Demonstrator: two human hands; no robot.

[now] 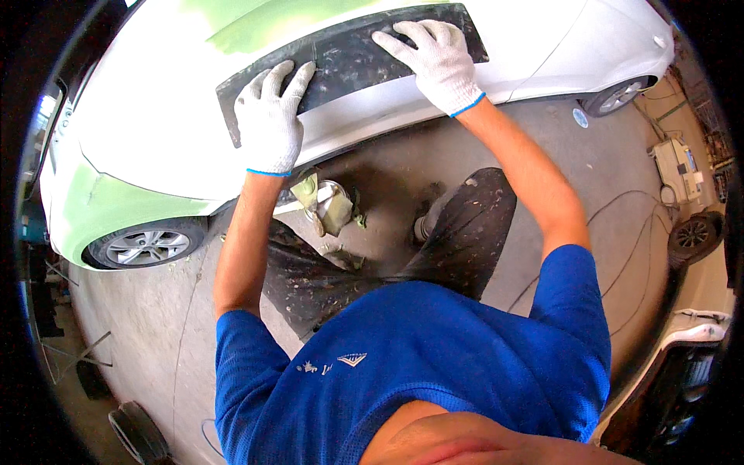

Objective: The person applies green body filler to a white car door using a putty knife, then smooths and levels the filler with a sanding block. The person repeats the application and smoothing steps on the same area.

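Note:
A long black strip [345, 74] with pale smudges lies against the side of a white car [163, 108] with light green patches. My left hand [271, 124], in a white knit glove with blue cuff, rests fingertips apart on the strip's left part. My right hand [438, 66], gloved the same, touches its right part with fingers spread. Below the car's edge, a round container [329, 190] with pale greenish scraps or paper on it is near my knees.
My bent legs in dark stained trousers [469, 217] are below. At right stand a boxy machine [674, 170], cables and a loose wheel [690, 236], with another car body part [674, 372] lower down. Tyres [136, 434] and metal stands [89, 356] are at lower left.

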